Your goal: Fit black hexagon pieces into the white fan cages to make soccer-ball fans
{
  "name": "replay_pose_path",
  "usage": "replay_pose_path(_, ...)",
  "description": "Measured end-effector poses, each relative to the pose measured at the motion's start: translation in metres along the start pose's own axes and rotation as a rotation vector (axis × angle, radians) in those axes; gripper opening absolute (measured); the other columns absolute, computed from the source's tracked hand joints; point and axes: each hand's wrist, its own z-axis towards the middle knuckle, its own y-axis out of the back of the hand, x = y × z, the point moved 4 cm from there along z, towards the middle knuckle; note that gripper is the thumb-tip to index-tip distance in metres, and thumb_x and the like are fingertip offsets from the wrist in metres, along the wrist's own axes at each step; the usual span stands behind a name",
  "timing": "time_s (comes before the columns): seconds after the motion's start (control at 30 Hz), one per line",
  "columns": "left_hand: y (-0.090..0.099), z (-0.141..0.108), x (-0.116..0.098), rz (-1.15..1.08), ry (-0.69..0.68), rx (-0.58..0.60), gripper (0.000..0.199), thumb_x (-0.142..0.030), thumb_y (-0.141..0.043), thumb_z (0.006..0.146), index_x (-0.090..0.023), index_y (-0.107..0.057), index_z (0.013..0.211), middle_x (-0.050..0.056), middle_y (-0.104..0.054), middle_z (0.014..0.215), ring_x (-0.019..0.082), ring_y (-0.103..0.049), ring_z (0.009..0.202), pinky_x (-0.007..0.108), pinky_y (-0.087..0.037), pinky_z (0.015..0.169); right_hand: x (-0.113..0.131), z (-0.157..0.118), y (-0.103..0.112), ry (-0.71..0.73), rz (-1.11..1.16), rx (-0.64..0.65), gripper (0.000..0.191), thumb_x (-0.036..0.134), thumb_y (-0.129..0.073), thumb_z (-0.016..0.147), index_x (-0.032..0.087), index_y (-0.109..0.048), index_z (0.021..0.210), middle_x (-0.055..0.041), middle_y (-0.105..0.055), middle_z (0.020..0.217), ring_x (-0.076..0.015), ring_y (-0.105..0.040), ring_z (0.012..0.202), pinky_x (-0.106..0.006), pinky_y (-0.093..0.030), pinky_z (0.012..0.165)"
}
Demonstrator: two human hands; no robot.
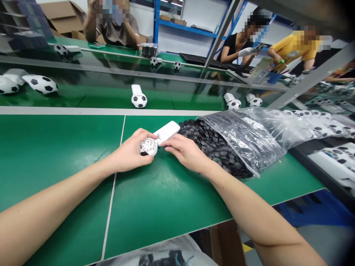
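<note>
My left hand (132, 150) is wrapped round the ball-shaped head of a white handled device (168, 131), its fingers over the top and thumb below. The head is patterned like a football, with an open white lattice on top and a black patch low on its side. The handle points away to the right. Close beside the head and handle, my right hand (186, 150) is closed in a pinch. A small black piece (166, 148) shows dark at its fingertips, mostly hidden. Loose black pieces (213, 146) spill from a clear plastic bag (244, 136) right of my right hand.
Across the dark green conveyor (105, 96) lie several finished-looking football devices, one of them (139, 99) straight ahead. At right, a black tray (313, 159) holds more white devices, with bagged ones behind. Several people sit across the line. A slanted metal post (310, 79) rises at right.
</note>
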Motion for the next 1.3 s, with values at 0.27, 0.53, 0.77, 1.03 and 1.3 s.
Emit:
replay_pose_path(0.27, -0.002, -0.001, -0.001, 0.016, 0.012, -0.004, 0.045, -0.025, -0.054, 0.064, -0.024, -0.049, 0.108, 0.002, -0.045, 0.109, 0.022, -0.05, 0.099, 0.034, -0.043, 0.085, 0.005, -0.001, -0.004, 0.023, 0.104, -0.032, 0.008, 0.014, -0.054, 0.082, 0.018, -0.06, 0.084, -0.0019, -0.061, 0.084, -0.0126, -0.056, 0.078, -0.026, -0.045, 0.075)
replay_pose_path(0.53, -0.003, -0.001, 0.001, 0.013, -0.028, -0.013, 0.043, -0.029, -0.056, 0.066, -0.023, -0.049, 0.108, 0.003, -0.045, 0.109, 0.022, -0.05, 0.1, 0.036, -0.042, 0.087, 0.002, 0.004, -0.013, -0.008, 0.205, -0.047, 0.007, 0.012, -0.055, 0.081, 0.018, -0.06, 0.081, -0.0004, -0.064, 0.083, -0.0117, -0.058, 0.077, -0.024, -0.045, 0.074)
replay_pose_path(0.77, -0.005, 0.0, -0.003, -0.008, 0.005, -0.108, 0.036, -0.035, -0.057, 0.07, -0.021, -0.052, 0.102, 0.003, -0.047, 0.101, 0.021, -0.05, 0.097, 0.036, -0.041, 0.088, -0.003, 0.015, -0.013, 0.004, 0.256, -0.095, 0.002, 0.017, -0.061, 0.078, 0.017, -0.062, 0.076, 0.0007, -0.063, 0.076, -0.011, -0.058, 0.072, -0.023, -0.045, 0.07)
replay_pose_path(1.03, -0.004, 0.003, -0.002, -0.026, -0.009, -0.114, 0.032, -0.027, -0.058, 0.065, -0.022, -0.053, 0.097, 0.001, -0.048, 0.096, 0.019, -0.051, 0.093, 0.033, -0.042, 0.084, -0.013, 0.023, -0.014, -0.008, 0.234, -0.088, 0.016, 0.03, -0.066, 0.075, 0.017, -0.06, 0.069, 0.0016, -0.06, 0.069, -0.01, -0.054, 0.065, -0.021, -0.042, 0.062)
replay_pose_path(1.3, 0.001, -0.002, -0.003, -0.156, -0.017, -0.145, 0.031, -0.021, -0.059, 0.063, -0.02, -0.054, 0.093, 0.001, -0.05, 0.093, 0.017, -0.054, 0.084, 0.03, -0.045, 0.076, -0.005, 0.019, -0.005, 0.03, 0.134, -0.174, 0.021, 0.035, -0.067, 0.073, 0.017, -0.059, 0.079, -0.001, -0.06, 0.074, -0.0136, -0.055, 0.071, -0.025, -0.044, 0.065)
